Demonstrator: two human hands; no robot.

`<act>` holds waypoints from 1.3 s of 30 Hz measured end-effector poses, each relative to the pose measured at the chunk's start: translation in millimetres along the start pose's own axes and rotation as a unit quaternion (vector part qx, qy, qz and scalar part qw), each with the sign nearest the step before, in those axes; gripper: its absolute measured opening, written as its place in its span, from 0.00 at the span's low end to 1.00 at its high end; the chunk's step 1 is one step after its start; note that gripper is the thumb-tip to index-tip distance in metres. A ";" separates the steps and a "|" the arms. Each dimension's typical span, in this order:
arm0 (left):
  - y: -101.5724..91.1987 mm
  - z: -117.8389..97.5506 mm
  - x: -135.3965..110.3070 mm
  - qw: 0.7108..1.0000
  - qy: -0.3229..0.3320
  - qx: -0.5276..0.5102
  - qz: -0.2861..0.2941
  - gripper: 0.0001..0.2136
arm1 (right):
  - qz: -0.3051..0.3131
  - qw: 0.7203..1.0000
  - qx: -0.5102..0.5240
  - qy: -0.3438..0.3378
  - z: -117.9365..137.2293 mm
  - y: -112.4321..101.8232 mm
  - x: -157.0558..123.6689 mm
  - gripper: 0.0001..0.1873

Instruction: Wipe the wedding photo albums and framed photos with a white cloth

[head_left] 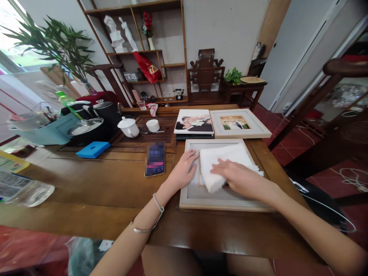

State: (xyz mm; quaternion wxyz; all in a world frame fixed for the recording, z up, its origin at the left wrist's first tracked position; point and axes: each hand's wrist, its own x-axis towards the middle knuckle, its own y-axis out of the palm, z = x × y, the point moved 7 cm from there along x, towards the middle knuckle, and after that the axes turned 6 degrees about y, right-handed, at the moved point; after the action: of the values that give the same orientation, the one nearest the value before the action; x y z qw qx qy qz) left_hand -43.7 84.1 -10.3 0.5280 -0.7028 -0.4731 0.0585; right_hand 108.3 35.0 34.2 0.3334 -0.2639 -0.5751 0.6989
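Observation:
A pale picture frame (198, 197) lies flat on the wooden table (94, 180) in front of me. A folded white cloth (222, 159) covers most of its middle. My right hand (238, 176) lies flat on the cloth with its fingers stretched out, pressing it onto the frame. My left hand (184, 168) rests on the frame's left edge, fingers curled loosely over the border beside the cloth. Thin bracelets hang on my left wrist.
Beyond the frame lie a photo print (194, 121) on a dark box and a second framed photo (239, 123). A phone (155, 159) lies left of my left hand. Further left are a blue box (92, 149), teapot (128, 127), cup (152, 125), kettles and a plastic bag (25, 188).

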 end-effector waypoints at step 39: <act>-1.2 -0.6 -1.2 1.000 0.001 -0.002 -0.006 0.17 | 0.047 0.993 0.094 0.058 -34.3 -24.3 -17.6 0.31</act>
State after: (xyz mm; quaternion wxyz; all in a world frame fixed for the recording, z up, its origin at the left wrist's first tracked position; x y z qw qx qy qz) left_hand -44.8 82.9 -9.6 0.5275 -0.7010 -0.4770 0.0531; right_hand 149.3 45.8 50.9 0.3565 -0.2979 -0.4738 0.7481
